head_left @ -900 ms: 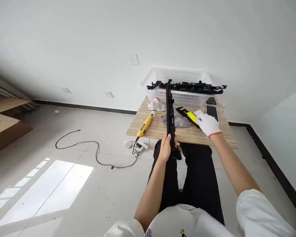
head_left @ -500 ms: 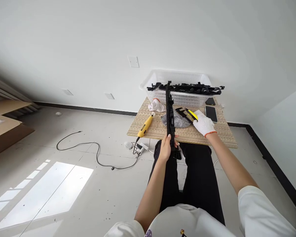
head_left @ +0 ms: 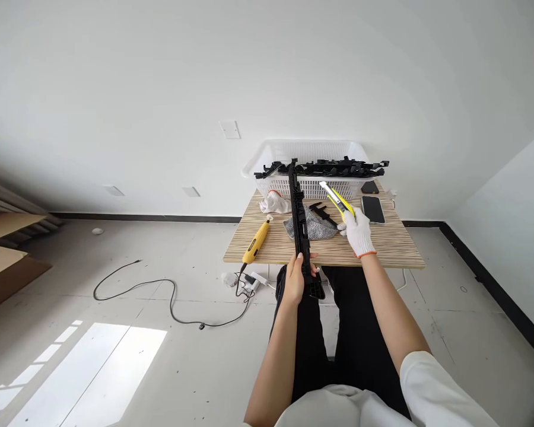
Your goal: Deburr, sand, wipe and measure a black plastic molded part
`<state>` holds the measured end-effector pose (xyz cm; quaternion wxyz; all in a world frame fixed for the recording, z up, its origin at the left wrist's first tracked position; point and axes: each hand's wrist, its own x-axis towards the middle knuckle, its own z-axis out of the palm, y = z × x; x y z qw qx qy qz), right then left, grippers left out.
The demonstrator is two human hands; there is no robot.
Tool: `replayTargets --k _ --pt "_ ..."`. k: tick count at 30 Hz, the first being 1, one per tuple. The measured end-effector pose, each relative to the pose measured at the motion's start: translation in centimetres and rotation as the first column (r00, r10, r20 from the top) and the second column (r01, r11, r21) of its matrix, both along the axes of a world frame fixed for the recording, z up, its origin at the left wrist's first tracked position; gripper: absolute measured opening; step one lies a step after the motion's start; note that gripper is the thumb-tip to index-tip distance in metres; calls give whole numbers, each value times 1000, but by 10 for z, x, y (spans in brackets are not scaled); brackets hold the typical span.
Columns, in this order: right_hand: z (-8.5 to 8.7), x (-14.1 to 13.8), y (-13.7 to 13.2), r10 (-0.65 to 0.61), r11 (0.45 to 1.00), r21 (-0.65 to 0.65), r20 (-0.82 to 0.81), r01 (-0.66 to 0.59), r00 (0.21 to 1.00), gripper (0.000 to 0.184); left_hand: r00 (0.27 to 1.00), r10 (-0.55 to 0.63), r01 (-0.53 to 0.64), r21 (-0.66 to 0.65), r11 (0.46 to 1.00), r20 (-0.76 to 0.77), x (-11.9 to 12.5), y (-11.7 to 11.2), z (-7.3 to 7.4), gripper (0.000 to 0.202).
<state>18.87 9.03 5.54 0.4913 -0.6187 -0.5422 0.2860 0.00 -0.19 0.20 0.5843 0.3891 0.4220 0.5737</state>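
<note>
My bare left hand (head_left: 295, 279) is closed around the lower end of a long black plastic part (head_left: 299, 219), which points away from me over the table. In my right hand (head_left: 358, 232), covered by a white knit glove, is a yellow utility knife (head_left: 339, 203) with its blade toward the basket. Black calipers (head_left: 323, 213) lie on a grey cloth (head_left: 317, 226) just left of the glove. The knife and the black part are apart from each other.
A white basket (head_left: 314, 188) holds several more black parts (head_left: 333, 168). On the wooden table (head_left: 382, 252) lie a yellow rotary tool (head_left: 256, 242), a white glove (head_left: 276, 202) and two phones (head_left: 372, 210). A power strip (head_left: 252, 281) and black cable (head_left: 174, 290) are on the floor.
My right hand has lifted the utility knife off the calipers and moved it toward the black part. The left hand keeps its hold. The camera view has tilted up slightly.
</note>
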Motion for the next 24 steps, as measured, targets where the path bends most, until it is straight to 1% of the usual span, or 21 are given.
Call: replayTargets --k 2,4,7,8,10,11,12,14,16,20,22,24 --pt "-5 -11 -4 127 992 13 -99 -126 987 41 1000 3 -3 -6 1000 0 0 -1 1 42" --pt "-4 -20 0 207 978 23 -128 -206 970 42 1000 0 0 -11 1000 0 0 -1 3 41" --pt "9 -31 18 191 980 89 -174 -178 966 41 1000 6 -6 -11 1000 2 0 -2 4 41" --pt "15 -33 25 202 976 114 -161 -186 966 40 1000 7 -7 -10 1000 0 0 -2 4 41" --pt "31 -36 39 246 958 168 -76 -231 966 37 1000 10 -10 -7 1000 -3 0 -1 4 42" --pt "39 -36 45 248 950 201 -31 -237 968 36 1000 10 -10 -7 1000 -4 0 -1 3 43" --pt "46 -35 50 226 946 241 -13 -217 974 34 1000 9 -9 -10 1000 -5 0 -1 3 43" --pt "54 -32 56 211 939 289 -56 -186 976 32 1000 8 -9 -15 1000 -11 -1 0 2 44" --pt "53 -28 58 223 939 298 -137 -174 965 33 1000 3 -3 -22 1000 -18 -3 0 3 45" --pt "34 -22 55 165 963 249 -266 -98 950 39 999 -2 1 -35 999 -32 -5 -1 4 45" --pt "27 -22 53 152 971 222 -287 -88 946 38 999 0 -2 -49 999 -47 -6 -1 5 45" --pt "24 -22 52 143 972 219 -287 -80 947 36 998 -2 -2 -67 998 -60 -6 0 5 46"
